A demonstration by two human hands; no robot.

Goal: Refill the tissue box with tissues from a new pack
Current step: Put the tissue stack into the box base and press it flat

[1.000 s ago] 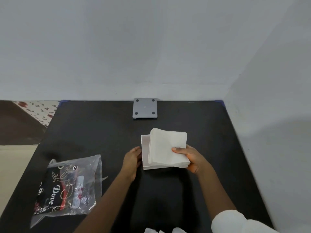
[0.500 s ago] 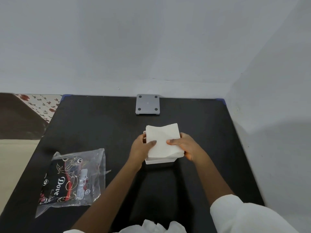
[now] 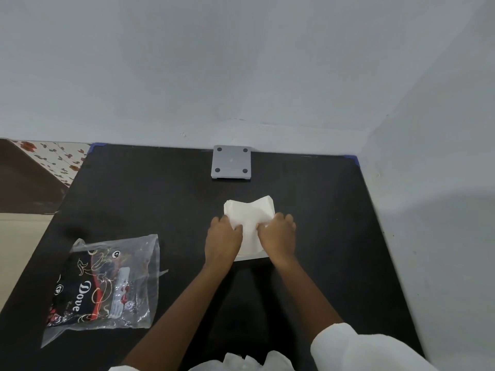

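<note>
A stack of white tissues [image 3: 249, 212] lies over a white open tissue box, of which only the near edge [image 3: 251, 257] shows. My left hand [image 3: 222, 236] presses on the stack's left side with fingers curled onto the paper. My right hand [image 3: 278, 234] presses on its right side the same way. The far corners of the tissues stick up and the middle dips. An opened clear plastic pack [image 3: 107, 282] with black and red "Dove" print lies flat on the table to the left.
A grey square lid with dark corner dots [image 3: 232, 162] lies at the far edge of the black table [image 3: 334, 236], against the white wall. A second wall runs along the right side. White crumpled material [image 3: 241, 362] sits at the near edge.
Both hands have come onto the top of the tissue stack and pushed it down over the box. The stack sits lower and its middle is dented.
</note>
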